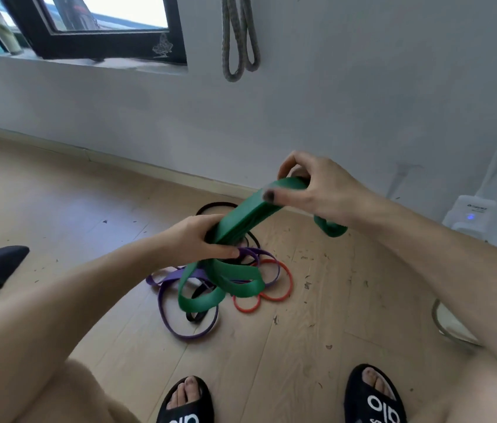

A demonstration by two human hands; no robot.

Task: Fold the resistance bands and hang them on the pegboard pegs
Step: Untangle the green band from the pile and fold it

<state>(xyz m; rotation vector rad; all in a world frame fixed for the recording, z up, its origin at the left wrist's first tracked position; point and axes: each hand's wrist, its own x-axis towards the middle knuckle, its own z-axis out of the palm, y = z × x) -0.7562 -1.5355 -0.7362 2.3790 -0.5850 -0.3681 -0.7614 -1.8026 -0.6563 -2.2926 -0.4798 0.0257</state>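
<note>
The pale wood-plank floor (94, 209), matt and littered with dark flecks, carries everything here, and the landmark on it is the tangle of bands lying in front of the person's black slide sandals (184, 401). Behind that tangle rises the flat grey painted wall (348, 102), where a doubled grey braided rope (239, 41) hangs in two loops; no pegboard or peg shows from where I stand. Directly above the tangle the person holds the wide green rubber resistance band (241, 218), smooth, flat and thick, gathered into several layers between the hands. The left hand (198, 239) grips the lower bundle with fingers curled round it, and the right hand (311, 184), up and to the right of the tangle, pinches the upper fold between thumb and fingers. Slack green loops droop from the left hand down onto the tangle, and a short end curls behind the right wrist. In the tangle itself lie a thinner purple rubber band (180, 328), a narrow red-orange rubber band (274, 297) in round coils, and a slim black band (207, 207). I judge the risk is in those drooping loops: if they have threaded through the purple coils, lifting would drag the whole heap up. The springy layers could also slip from the pinch and unfold.
</note>
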